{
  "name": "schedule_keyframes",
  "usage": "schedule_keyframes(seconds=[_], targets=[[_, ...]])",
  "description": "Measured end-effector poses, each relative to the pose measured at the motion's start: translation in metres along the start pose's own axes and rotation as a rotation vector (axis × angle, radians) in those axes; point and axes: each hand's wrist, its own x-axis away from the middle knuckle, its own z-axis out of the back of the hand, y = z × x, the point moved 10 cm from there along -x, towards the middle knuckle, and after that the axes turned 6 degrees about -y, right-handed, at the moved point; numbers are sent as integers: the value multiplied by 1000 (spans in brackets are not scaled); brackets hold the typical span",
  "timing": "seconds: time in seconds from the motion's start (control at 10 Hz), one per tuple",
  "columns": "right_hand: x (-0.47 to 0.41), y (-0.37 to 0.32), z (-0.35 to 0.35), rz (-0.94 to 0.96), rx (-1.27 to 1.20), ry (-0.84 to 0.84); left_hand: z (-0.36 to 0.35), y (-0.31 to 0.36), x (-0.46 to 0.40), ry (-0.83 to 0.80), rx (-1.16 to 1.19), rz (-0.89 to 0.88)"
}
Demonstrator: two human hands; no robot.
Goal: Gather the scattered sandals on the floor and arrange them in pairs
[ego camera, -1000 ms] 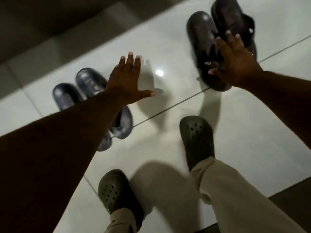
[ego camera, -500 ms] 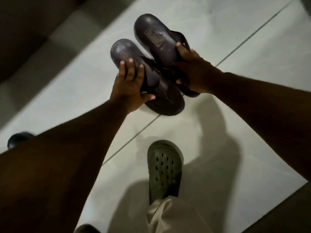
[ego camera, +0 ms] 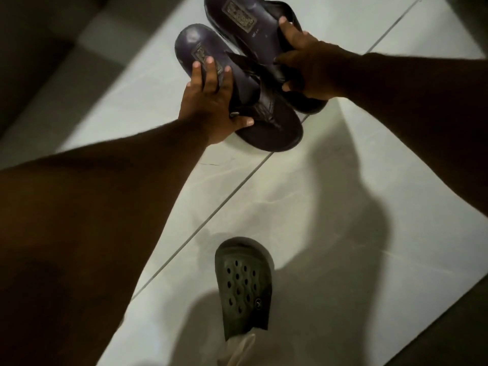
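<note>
Two dark brown thong sandals lie side by side on the white tiled floor at the top of the head view. My left hand (ego camera: 211,101) grips the left sandal (ego camera: 266,122), fingers over its heel end and thumb under its side. My right hand (ego camera: 309,67) grips the right sandal (ego camera: 237,14) at its straps. That sandal's heel end runs off the top of the frame. Both sandals touch each other along their inner edges.
My own foot in a dark green perforated clog (ego camera: 244,289) with a beige trouser leg stands on the tiles at the bottom centre. A dark step or ledge (ego camera: 39,48) runs along the upper left. Dark flooring (ego camera: 449,326) borders the tiles at the lower right.
A second ago both hands were open and reaching toward the brown sandals; the grey pair was at left. Now both hands hold the brown sandals, and the view has closed in on them.
</note>
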Motion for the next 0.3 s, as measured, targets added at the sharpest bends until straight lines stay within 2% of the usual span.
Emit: schedule_keyframes(seconds=[0.2, 0.3], targets=[[22, -12, 1, -147, 56, 55, 20, -6, 26, 33, 38, -37], [60, -40, 17, -195, 46, 178, 61, -39, 76, 151, -30, -138]])
